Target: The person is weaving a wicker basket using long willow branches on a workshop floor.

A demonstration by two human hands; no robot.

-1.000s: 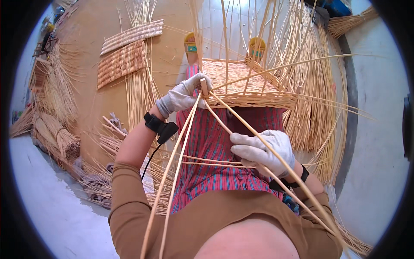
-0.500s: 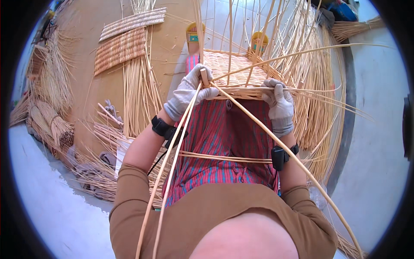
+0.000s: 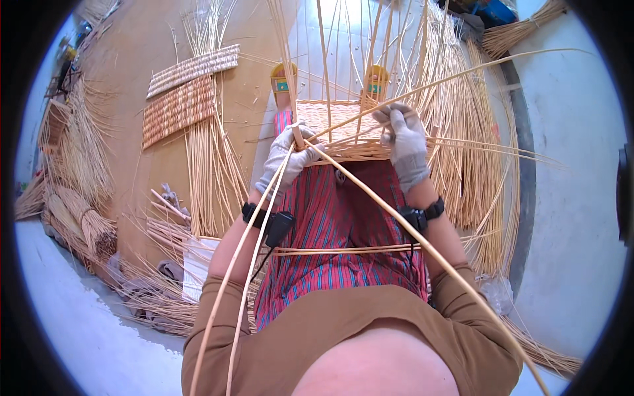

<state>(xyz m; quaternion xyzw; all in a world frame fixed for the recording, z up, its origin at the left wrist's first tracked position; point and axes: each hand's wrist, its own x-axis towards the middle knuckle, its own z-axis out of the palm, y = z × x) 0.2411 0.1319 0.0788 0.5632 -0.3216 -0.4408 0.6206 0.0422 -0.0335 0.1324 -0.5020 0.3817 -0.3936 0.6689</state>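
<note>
Wicker panel (image 3: 370,153) lay in the upper centre of the frame, slightly lower and further left than half a second earlier. Nearest, at the bottom of the frame, came the person's brown top (image 3: 370,310). A thick rod (image 3: 456,272) slanted from the panel's near left corner to the lower right, and a pair of thinner rods (image 3: 228,265) ran to the lower left. Red-and-blue striped cloth (image 3: 310,211) covered the lap.

The gloved left hand (image 3: 284,155) was where it had been, its fingers clamped around the panel's near left corner by a short, thick peg (image 3: 298,136). The gloved right hand (image 3: 404,135) had changed more: low over the lap a second earlier, then at the near rim, it was now raised over the panel's right part. Its thumb and fingertips were pinched together on a thin pale rod, whose far end was blurred.

Beyond the panel, two yellow slippers (image 3: 284,71) bore green patches; any marking there was too small to read. Woven mats (image 3: 178,109) lay at upper left, and a broad spread of loose canes (image 3: 456,152) filled the upper right.
</note>
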